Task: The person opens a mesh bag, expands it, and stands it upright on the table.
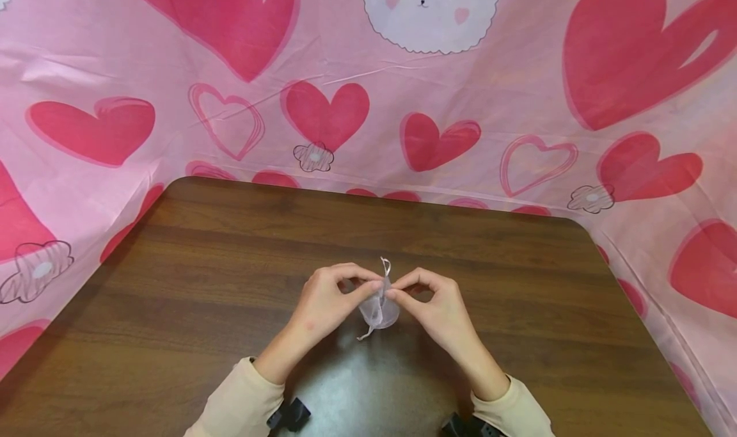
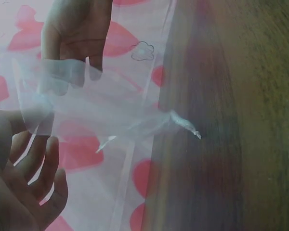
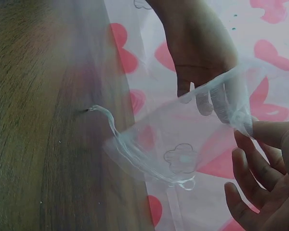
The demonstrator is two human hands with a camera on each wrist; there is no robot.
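A small sheer white drawstring pouch (image 1: 378, 314) hangs between both hands over the table, looking flat and see-through. My left hand (image 1: 329, 301) pinches its edge between thumb and forefinger from the left. From the right, my right hand (image 1: 439, 304) pinches it the same way, the fingertips of the two hands almost meeting. Thin white drawstrings (image 3: 149, 168) run along the pouch, and their ends dangle loose. In the left wrist view, the other fingers (image 2: 41, 168) of the left hand stay loosely bent, and the right hand's fingers show through the sheer pouch (image 2: 106, 103).
A brown wood-grain table (image 1: 230, 251) lies under the hands. Pink cloth (image 1: 357, 59) with red hearts hangs behind it and along its sides. Black devices (image 1: 290, 415) sit at both wrists, by the cream sleeves (image 1: 242, 402).
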